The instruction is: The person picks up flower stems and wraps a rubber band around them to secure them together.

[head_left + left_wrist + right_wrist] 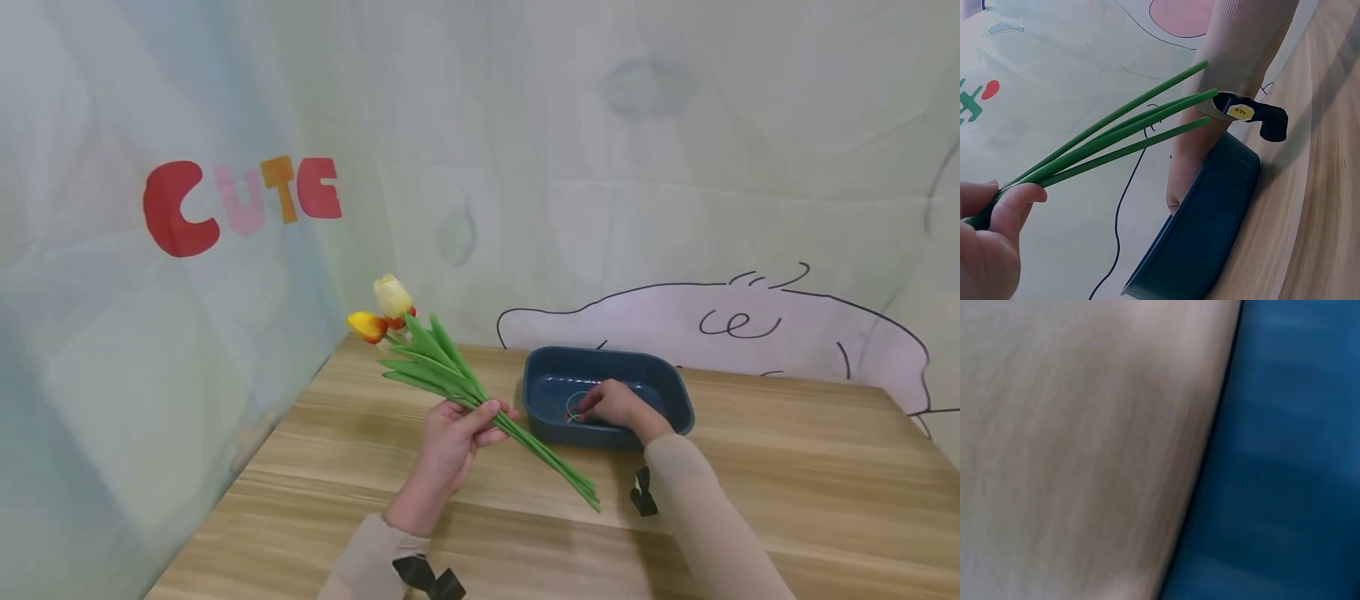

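Note:
My left hand [456, 440] grips a bunch of tulips [450, 367] by the green stems, thumb across them. White and yellow-orange blooms point up to the left, and the bare stem ends [1141, 122] fan out past the hand. My right hand [617, 404] reaches over the near rim into a dark blue basin [555, 432]. Its curled fingertips pinch a thin green rubber band [572, 402] that shows as a loop beside them. In the left wrist view the basin wall [1197, 231] hides those fingers. The right wrist view shows only the blurred basin side [1279, 456] and wood.
The basin stands on a wood-grain table [337, 450], near its back edge. Printed cloth [540, 167] hangs behind and to the left. Black wrist mounts [429, 577] sit on both sleeves, the right mount [643, 492] in front of the basin.

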Tool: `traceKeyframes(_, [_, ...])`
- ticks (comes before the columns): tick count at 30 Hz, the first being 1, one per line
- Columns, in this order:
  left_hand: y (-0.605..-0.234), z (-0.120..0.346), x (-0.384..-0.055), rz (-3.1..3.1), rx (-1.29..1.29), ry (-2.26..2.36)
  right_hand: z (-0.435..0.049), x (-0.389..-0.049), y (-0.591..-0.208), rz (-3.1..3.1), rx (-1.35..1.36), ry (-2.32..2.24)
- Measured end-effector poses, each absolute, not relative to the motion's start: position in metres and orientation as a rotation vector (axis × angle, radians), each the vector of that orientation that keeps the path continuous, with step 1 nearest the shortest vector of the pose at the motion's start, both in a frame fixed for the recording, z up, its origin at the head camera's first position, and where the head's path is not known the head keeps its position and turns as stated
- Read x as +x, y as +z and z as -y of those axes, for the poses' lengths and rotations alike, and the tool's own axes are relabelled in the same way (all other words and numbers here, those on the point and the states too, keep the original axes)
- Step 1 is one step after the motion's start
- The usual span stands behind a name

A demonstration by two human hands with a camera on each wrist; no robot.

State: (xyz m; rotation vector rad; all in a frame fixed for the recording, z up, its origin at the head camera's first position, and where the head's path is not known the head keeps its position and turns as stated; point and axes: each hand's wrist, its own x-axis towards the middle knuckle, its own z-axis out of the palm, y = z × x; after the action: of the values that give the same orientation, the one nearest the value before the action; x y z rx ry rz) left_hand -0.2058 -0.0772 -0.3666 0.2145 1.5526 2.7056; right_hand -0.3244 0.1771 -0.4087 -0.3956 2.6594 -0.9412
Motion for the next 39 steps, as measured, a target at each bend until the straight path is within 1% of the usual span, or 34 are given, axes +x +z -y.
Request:
traceKeyframes(7, [-0.3679, 0.0762, -0.2061, -1.553, 0.222, 2.708, -0.1741, -0.3243, -0.4089, -2.692, -0.403, -0.885])
traceKeyframes(17, [-0.3687, 0.0752, -0.2065, -1.546, 0.221, 2.715, -0.1726, -0.3252, -0.4118, -2.74, -0.507, -0.747])
traceKeyframes(28, [-0.3691, 0.0755, -0.2062, -1.544, 0.226, 2.712, -0.1751, -0.3284, -0.4143, -2.675, -0.569, -0.786])
traceKeyframes(39, [-0.3689, 0.0761, -0.206, -1.553, 0.229, 2.697, -0.1767, -0.3309, -0.4149, -2.687, -0.673, -0.687])
